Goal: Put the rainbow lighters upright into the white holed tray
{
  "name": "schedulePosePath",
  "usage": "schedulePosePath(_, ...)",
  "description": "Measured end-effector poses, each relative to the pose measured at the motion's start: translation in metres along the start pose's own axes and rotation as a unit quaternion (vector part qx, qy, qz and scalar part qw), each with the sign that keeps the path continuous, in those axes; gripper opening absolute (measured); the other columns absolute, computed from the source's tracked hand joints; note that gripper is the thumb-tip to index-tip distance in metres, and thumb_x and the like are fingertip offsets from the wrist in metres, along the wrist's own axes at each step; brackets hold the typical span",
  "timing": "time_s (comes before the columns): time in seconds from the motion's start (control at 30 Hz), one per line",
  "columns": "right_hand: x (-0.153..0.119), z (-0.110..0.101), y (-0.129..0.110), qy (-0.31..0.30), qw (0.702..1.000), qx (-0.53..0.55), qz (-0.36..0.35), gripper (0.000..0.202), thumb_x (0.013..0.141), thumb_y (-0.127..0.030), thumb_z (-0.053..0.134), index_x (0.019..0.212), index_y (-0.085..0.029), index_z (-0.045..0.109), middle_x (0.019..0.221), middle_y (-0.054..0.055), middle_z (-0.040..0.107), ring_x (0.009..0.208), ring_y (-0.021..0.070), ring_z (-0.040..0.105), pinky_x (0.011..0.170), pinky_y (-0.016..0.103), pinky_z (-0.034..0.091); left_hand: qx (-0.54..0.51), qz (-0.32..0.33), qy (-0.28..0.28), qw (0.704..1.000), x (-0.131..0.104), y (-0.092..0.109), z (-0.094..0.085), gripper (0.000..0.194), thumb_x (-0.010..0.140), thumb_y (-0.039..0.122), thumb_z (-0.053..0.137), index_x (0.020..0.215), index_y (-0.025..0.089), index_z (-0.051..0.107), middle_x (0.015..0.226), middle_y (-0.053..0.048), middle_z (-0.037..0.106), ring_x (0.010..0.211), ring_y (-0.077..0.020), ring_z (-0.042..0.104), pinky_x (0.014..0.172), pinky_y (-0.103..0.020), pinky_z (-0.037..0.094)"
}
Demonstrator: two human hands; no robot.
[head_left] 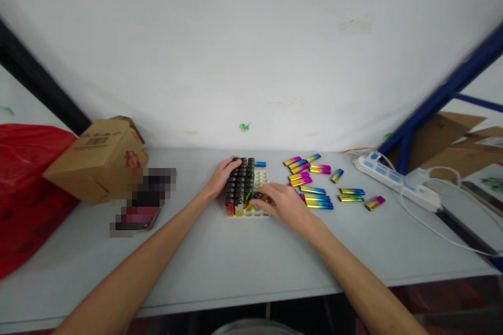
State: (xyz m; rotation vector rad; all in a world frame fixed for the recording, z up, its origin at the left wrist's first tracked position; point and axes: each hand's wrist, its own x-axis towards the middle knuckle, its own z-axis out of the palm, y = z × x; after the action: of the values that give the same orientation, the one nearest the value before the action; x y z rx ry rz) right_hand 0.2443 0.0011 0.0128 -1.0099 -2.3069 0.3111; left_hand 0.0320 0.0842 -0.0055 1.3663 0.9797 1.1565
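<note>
A white tray (pixel 261 178) with rows of round-edged slots stands on the table in front of me. Black-topped lighters (pixel 240 183) stand upright in its left part; the slots on the right show white. My left hand (pixel 225 175) grips the far left side of the block, fingertips over the lighter tops. Between the thumb and fingers of my right hand (pixel 277 200) is a lighter (pixel 256 196) with a black top, held low over the tray's near slots. A yellowish lighter (pixel 248 202) leans beside it, partly hidden. Behind the tray lies a blue metallic piece (pixel 260 164).
Several shiny rainbow-coloured lighter cases (pixel 317 201) lie scattered on the right. Further right are a white power strip (pixel 396 180) and its cables. On the left stand a cardboard box (pixel 100 159), a red bag (pixel 31 193) and a blurred-out object (pixel 145 201). A wall closes the back.
</note>
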Motion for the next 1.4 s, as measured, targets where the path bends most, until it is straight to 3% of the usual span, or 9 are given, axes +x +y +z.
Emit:
schedulePosePath(0.17, 0.009, 0.005, -0.009, -0.004, 0.993, -0.114, -0.001, 0.043, 0.098, -0.056, 0.055, 0.078, -0.019, 0.063, 0.066, 0.006, 0.069, 0.058, 0.0172, 0.057, 0.065, 0.031, 0.033, -0.008, 0.000, -0.001, 1.000, 0.000, 0.001, 0.001, 0.034, 0.083, 0.052, 0.066, 0.089, 0.019, 0.066, 0.087, 0.000, 0.067, 0.088, -0.0206, 0.060, 0.084, -0.030, 0.045)
schedulePosePath(0.3, 0.005, -0.010, 0.000, -0.019, 0.997, -0.081, 0.003, 0.046, 0.099, -0.056, 0.054, 0.074, -0.019, 0.063, 0.066, 0.004, 0.068, 0.058, 0.0156, 0.057, 0.068, 0.030, 0.034, -0.017, -0.012, -0.006, 1.000, 0.000, 0.000, 0.000, 0.033, 0.084, 0.051, 0.066, 0.092, 0.019, 0.066, 0.088, -0.001, 0.066, 0.088, -0.0198, 0.059, 0.083, -0.029, 0.045)
schedulePosePath(0.4, -0.006, -0.039, 0.024, -0.010, 0.996, -0.058, 0.061, 0.044, 0.103, -0.052, 0.049, 0.080, -0.019, 0.067, 0.066, 0.003, 0.067, 0.062, 0.0163, 0.059, 0.066, 0.029, 0.036, -0.027, -0.023, -0.011, 0.999, 0.000, -0.001, -0.001, 0.032, 0.085, 0.050, 0.067, 0.093, 0.019, 0.066, 0.087, 0.000, 0.066, 0.087, -0.0188, 0.059, 0.080, -0.027, 0.045)
schedulePosePath(0.5, -0.027, -0.077, 0.056, 0.008, 0.991, -0.068, 0.111, 0.035, 0.104, -0.043, 0.049, 0.090, -0.019, 0.070, 0.081, 0.006, 0.072, 0.073, 0.0183, 0.063, 0.070, 0.029, 0.043, -0.041, -0.040, -0.006, 0.998, 0.000, -0.001, -0.002, 0.033, 0.083, 0.050, 0.069, 0.094, 0.020, 0.066, 0.085, 0.001, 0.065, 0.085, -0.0184, 0.059, 0.077, -0.026, 0.045)
schedulePosePath(0.67, -0.088, -0.135, 0.102, 0.038, 0.972, -0.152, 0.175, 0.027, 0.098, -0.040, 0.055, 0.100, -0.019, 0.073, 0.100, 0.011, 0.073, 0.095, 0.0262, 0.068, 0.088, 0.040, 0.052, -0.041, -0.041, -0.006, 0.998, 0.001, 0.000, -0.001, 0.033, 0.082, 0.051, 0.070, 0.094, 0.020, 0.068, 0.084, 0.001, 0.066, 0.084, -0.0184, 0.060, 0.076, -0.026, 0.045)
schedulePosePath(0.8, -0.139, -0.160, 0.123, 0.009, 0.958, -0.184, 0.221, 0.025, 0.092, -0.037, 0.058, 0.101, -0.022, 0.075, 0.105, 0.011, 0.074, 0.098, 0.0282, 0.069, 0.091, 0.043, 0.054, -0.035, -0.034, -0.006, 0.999, 0.001, 0.000, -0.001, 0.033, 0.082, 0.050, 0.069, 0.094, 0.020, 0.069, 0.088, 0.000, 0.069, 0.085, -0.0187, 0.060, 0.077, -0.026, 0.046)
schedulePosePath(1.03, -0.180, -0.156, 0.146, -0.006, 0.952, -0.192, 0.239, 0.030, 0.089, -0.036, 0.058, 0.109, -0.020, 0.075, 0.111, 0.014, 0.072, 0.098, 0.0302, 0.068, 0.093, 0.048, 0.054, -0.023, -0.028, 0.000, 0.999, 0.001, 0.002, 0.000, 0.035, 0.081, 0.051, 0.070, 0.094, 0.019, 0.069, 0.087, -0.001, 0.069, 0.087, -0.0197, 0.060, 0.079, -0.027, 0.046)
schedulePosePath(1.27, -0.176, -0.148, 0.159, 0.029, 0.959, -0.186, 0.213, 0.027, 0.089, -0.040, 0.059, 0.101, -0.022, 0.075, 0.102, 0.014, 0.071, 0.097, 0.0313, 0.066, 0.092, 0.052, 0.053, -0.028, -0.037, 0.008, 0.999, -0.001, 0.006, 0.002, 0.039, 0.076, 0.053, 0.072, 0.093, 0.018, 0.068, 0.086, -0.001, 0.068, 0.085, -0.0207, 0.060, 0.076, -0.028, 0.046)
schedulePosePath(1.4, -0.165, -0.149, 0.150, 0.090, 0.965, -0.106, 0.223, 0.028, 0.089, -0.048, 0.064, 0.098, -0.023, 0.075, 0.106, 0.013, 0.070, 0.102, 0.0302, 0.065, 0.091, 0.048, 0.054, -0.031, -0.037, 0.006, 0.999, 0.001, 0.002, 0.001, 0.036, 0.077, 0.052, 0.072, 0.091, 0.019, 0.068, 0.085, 0.000, 0.067, 0.084, -0.0195, 0.059, 0.077, -0.027, 0.045)
